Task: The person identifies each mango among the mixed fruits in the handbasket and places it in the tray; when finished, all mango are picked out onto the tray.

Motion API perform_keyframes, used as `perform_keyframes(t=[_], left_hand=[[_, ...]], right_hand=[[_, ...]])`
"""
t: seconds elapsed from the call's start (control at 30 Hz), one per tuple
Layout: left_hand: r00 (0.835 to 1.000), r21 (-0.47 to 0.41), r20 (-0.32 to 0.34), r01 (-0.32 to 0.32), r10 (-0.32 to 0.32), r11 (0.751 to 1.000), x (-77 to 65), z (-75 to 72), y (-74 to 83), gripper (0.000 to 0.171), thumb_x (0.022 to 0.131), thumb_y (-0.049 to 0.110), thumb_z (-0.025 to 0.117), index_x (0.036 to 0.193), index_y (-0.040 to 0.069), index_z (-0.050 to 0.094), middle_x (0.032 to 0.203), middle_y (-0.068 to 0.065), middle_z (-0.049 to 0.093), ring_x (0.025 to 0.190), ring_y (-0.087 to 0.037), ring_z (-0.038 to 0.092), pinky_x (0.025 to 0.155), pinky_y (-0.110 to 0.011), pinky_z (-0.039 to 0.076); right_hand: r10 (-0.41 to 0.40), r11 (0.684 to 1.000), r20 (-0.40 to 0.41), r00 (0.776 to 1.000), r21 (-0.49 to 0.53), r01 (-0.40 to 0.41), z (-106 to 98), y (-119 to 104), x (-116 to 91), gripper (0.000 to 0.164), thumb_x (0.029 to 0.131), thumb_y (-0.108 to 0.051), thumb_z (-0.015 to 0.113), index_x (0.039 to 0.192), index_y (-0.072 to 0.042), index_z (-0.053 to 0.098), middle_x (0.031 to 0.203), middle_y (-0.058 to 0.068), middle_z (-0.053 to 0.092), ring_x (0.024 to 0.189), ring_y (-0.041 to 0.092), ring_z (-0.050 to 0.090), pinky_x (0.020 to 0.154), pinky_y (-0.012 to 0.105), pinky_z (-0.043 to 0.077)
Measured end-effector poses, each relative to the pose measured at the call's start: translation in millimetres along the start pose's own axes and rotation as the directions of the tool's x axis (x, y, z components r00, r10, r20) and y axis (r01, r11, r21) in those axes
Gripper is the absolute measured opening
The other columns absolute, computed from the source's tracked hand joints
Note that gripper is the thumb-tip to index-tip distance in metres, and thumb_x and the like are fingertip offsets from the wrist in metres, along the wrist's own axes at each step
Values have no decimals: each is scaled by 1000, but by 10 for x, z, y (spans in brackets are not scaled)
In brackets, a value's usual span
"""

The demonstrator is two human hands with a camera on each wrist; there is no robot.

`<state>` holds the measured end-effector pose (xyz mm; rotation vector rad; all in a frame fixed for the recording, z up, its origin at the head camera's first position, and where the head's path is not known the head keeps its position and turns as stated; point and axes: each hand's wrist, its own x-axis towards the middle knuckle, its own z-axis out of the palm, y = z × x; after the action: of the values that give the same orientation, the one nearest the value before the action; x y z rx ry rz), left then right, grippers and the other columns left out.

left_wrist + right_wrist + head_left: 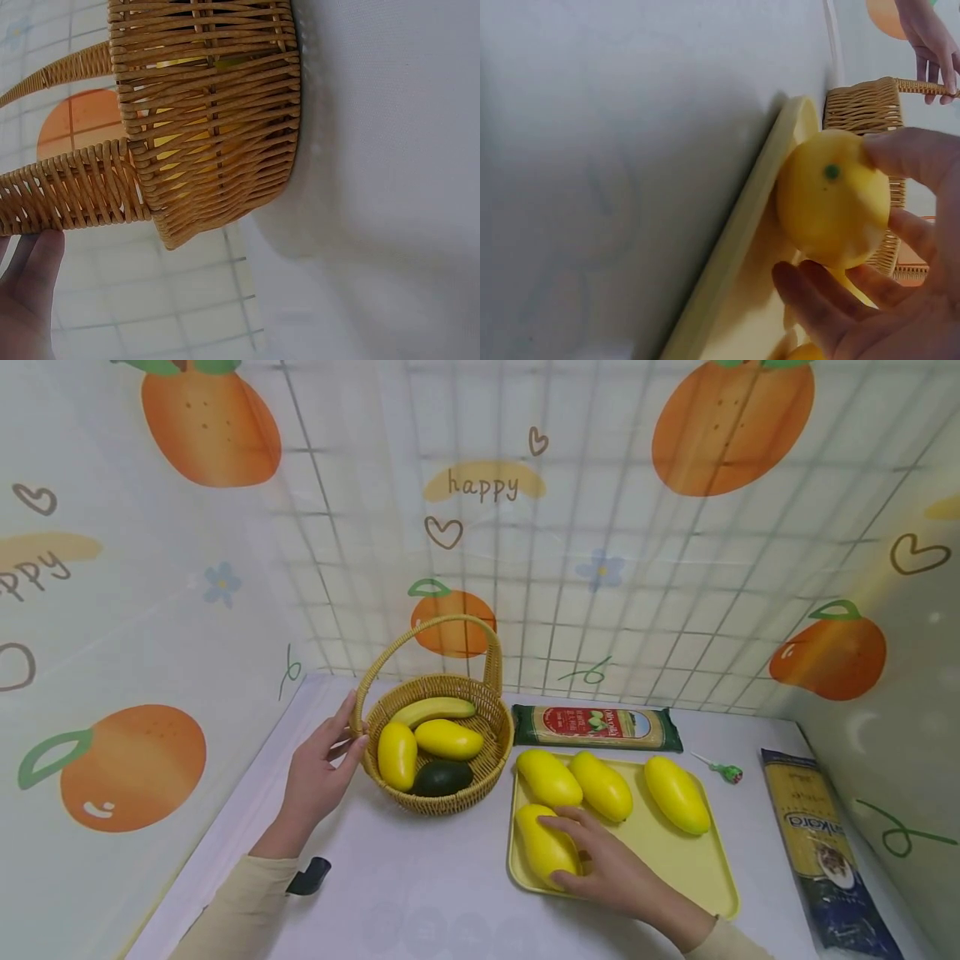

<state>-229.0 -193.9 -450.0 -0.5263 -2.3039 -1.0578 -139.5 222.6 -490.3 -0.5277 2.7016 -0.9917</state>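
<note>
My left hand (319, 770) holds the wicker basket (438, 803) by the left foot of its arched handle, thumb in front. In the basket lie a banana (435, 711), two yellow mangoes and a dark green avocado (442, 778). My right hand (609, 865) has its thumb and fingers around a mango (542, 847) at the near left corner of the yellow tray (667, 868). The right wrist view shows this mango (832, 202) end-on beside the tray's rim, with the thumb on its top side. Three more mangoes rest on the tray.
Behind the tray lies a green and red pasta packet (597, 727). A lollipop (727, 772) is right of the tray, and a blue and gold packet (828, 852) lies at the far right. A black object (309, 877) shows beside my left sleeve.
</note>
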Motion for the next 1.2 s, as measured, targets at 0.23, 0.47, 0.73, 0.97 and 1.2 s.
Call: perform_keyframes(t=[0.23, 0.47, 0.73, 0.97, 1.2], left_hand=[[1000, 7, 2, -1, 1, 1000, 2, -2, -2, 81, 91, -2, 73, 158, 28, 39, 103, -8, 67, 104, -30, 71, 87, -33, 58], [1000, 13, 0, -4, 4, 1000, 5, -4, -2, 80, 92, -1, 73, 158, 28, 39, 102, -8, 67, 104, -31, 71, 86, -34, 58], [1000, 6, 0, -2, 2, 1000, 0, 0, -17, 80, 92, -1, 72, 158, 28, 39, 103, -8, 67, 104, -30, 71, 87, -31, 57], [1000, -6, -2, -5, 5, 1000, -14, -9, -50, 80, 91, -3, 72, 158, 27, 39, 103, -7, 67, 103, -31, 71, 88, -30, 57], [1000, -18, -2, -9, 9, 1000, -12, 3, -56, 78, 93, -2, 71, 158, 27, 40, 102, -5, 67, 103, -29, 71, 89, -25, 56]], right_hand=[[-1, 999, -54, 999, -43, -2, -115, -85, -9, 58, 88, -37, 80, 141, -30, 59, 147, 3, 49, 127, 26, 52, 104, 56, 50], [-85, 993, -134, 987, -93, 72, -293, -257, 164, 53, 92, -31, 77, 141, -30, 59, 148, 2, 48, 128, 26, 53, 102, 54, 53], [-174, 984, -131, 976, -63, 167, -402, -514, 657, 51, 95, -28, 73, 143, -27, 58, 145, 2, 51, 127, 27, 55, 105, 53, 51], [-182, 982, -58, 982, -55, 179, -354, -771, 1229, 50, 97, -30, 70, 145, -23, 56, 144, 7, 52, 121, 28, 58, 100, 45, 54], [-166, 980, 9, 986, -108, 166, -240, -859, 1720, 52, 99, -34, 67, 148, -20, 54, 152, 12, 46, 134, 30, 50, 111, 48, 46]])
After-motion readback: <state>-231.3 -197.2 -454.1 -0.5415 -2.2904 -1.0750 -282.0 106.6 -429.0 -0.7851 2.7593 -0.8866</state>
